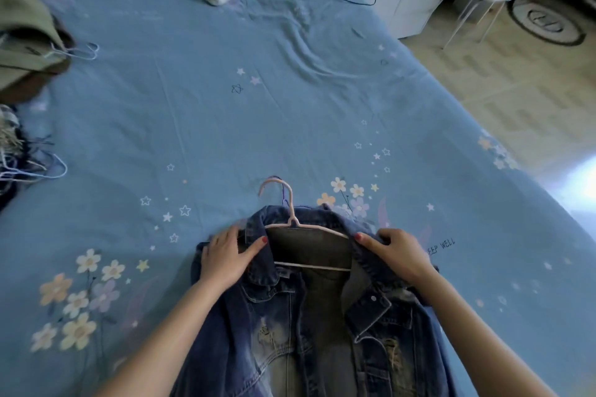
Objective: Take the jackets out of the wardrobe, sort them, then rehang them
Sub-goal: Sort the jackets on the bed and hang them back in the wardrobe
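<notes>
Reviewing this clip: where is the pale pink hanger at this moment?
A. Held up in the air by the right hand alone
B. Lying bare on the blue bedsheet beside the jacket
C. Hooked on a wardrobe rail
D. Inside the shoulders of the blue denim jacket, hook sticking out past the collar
D: the pale pink hanger sits inside the open blue denim jacket, its hook poking out beyond the collar, while the left hand and right hand hold the shoulders.

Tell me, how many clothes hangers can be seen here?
3: a pink hanger inside the denim jacket, a pale hanger in the green garment at far left, and a pale hook lower left. More may hide under those piles.
</notes>
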